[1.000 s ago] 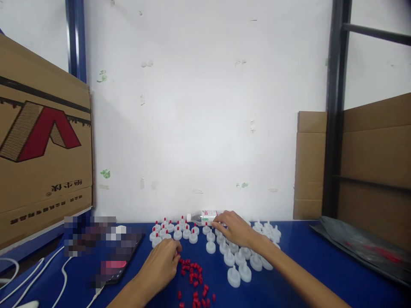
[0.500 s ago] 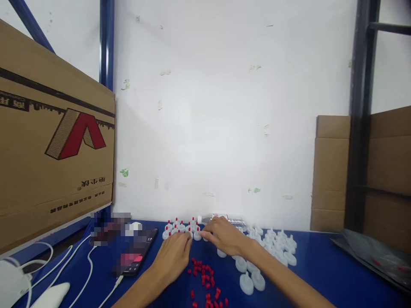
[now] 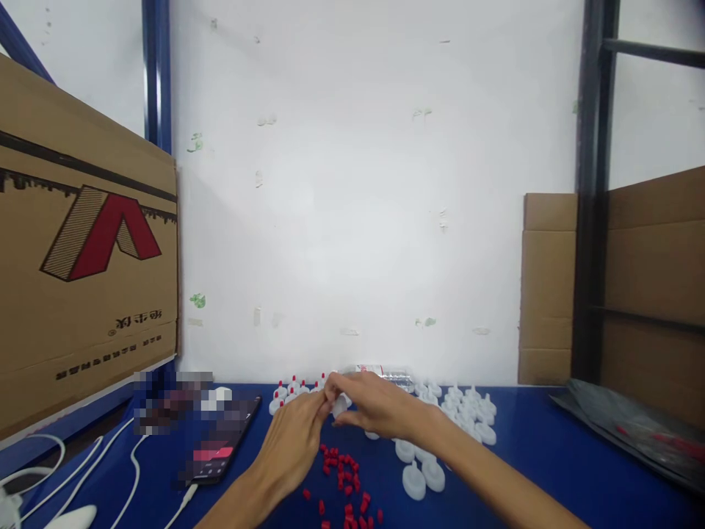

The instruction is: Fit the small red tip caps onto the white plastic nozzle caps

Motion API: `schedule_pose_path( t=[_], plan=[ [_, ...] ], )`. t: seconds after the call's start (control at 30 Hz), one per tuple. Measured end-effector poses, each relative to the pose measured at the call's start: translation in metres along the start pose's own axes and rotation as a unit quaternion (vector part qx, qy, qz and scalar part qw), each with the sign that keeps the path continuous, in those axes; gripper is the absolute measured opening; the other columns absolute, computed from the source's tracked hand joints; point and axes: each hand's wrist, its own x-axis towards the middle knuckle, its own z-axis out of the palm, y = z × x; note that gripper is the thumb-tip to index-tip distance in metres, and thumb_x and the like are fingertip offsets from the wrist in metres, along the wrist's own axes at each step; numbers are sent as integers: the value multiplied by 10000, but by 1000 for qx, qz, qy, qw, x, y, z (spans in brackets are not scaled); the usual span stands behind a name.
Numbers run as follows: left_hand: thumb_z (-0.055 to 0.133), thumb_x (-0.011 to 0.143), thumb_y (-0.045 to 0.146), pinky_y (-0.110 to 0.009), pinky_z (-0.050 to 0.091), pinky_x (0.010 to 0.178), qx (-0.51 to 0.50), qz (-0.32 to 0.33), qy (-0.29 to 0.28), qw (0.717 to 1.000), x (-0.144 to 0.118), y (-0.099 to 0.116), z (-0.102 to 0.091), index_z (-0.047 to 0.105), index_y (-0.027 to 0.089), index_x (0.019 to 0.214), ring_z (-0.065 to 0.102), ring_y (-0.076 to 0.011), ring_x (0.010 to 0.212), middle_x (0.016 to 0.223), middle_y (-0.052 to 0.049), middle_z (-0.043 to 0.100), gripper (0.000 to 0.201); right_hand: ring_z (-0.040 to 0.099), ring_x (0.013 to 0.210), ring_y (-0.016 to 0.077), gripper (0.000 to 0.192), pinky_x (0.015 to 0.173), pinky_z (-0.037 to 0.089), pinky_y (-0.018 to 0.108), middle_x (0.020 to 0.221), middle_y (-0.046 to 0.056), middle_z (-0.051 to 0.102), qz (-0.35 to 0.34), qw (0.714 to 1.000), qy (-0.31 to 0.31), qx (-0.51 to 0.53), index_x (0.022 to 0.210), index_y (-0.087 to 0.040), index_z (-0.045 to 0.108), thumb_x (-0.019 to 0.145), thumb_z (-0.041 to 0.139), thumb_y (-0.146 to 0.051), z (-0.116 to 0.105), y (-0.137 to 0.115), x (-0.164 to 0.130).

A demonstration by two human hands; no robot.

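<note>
Over the blue table my right hand (image 3: 369, 400) grips a white nozzle cap (image 3: 340, 405), its thumb and fingers round the wide base. My left hand (image 3: 297, 425) meets it from the left with its fingers pinched together at the cap; whatever they pinch is hidden. Behind my left hand stand several white caps with red tips (image 3: 294, 383). Below both hands, small red tip caps (image 3: 344, 464) lie scattered. To the right, bare white nozzle caps (image 3: 414, 479) stand in a loose group, partly behind my right forearm.
A clear plastic bottle (image 3: 396, 378) lies against the wall. At left are a phone (image 3: 228, 441) with a cable, white cords and a large cardboard box (image 3: 93, 279). A grey plastic bag (image 3: 633, 433) lies at right, near folded cardboard (image 3: 548, 294).
My hands have come together, and a white nozzle cap now shows in my right hand between them. The whole view has shifted slightly, so the surroundings sit further left.
</note>
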Motion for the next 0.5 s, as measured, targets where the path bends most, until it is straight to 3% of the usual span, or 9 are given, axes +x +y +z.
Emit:
schedule_pose_path(
  t=[0.1, 0.3, 0.4, 0.5],
  plan=[
    [129, 1054, 487, -306, 362, 628, 6, -70, -1, 998, 4, 1, -3, 507, 226, 712, 581, -215, 673, 688, -26, 627, 572, 604, 1014, 207, 274, 875, 402, 301, 1054, 41, 662, 5, 1000, 15, -25, 1036, -247, 583, 911, 517, -12, 1, 15, -2],
    [322, 989, 323, -363, 424, 765, 138, -148, -114, 973, 1, 1, -19, 566, 214, 771, 670, -297, 902, 903, -125, 713, 346, 645, 948, 199, 121, 794, 453, 271, 1079, 38, 679, 51, 998, 37, -30, 1055, -235, 650, 946, 683, -274, 16, 39, -6],
    [388, 936, 270, -340, 471, 637, 120, -199, -228, 946, -3, -3, -25, 525, 207, 638, 681, -262, 631, 657, -105, 671, 334, 673, 957, 195, 168, 783, 463, 250, 1042, 25, 715, 48, 998, 19, -29, 1053, -241, 695, 967, 658, -381, 27, 43, -7],
    [442, 866, 225, -272, 417, 452, 87, -245, -362, 895, -5, -8, -27, 414, 210, 441, 515, -170, 341, 421, -37, 527, 426, 693, 902, 190, 269, 757, 463, 251, 992, 19, 742, 57, 997, 10, -43, 1068, -247, 710, 1036, 521, -436, 30, 45, -8]
  ],
)
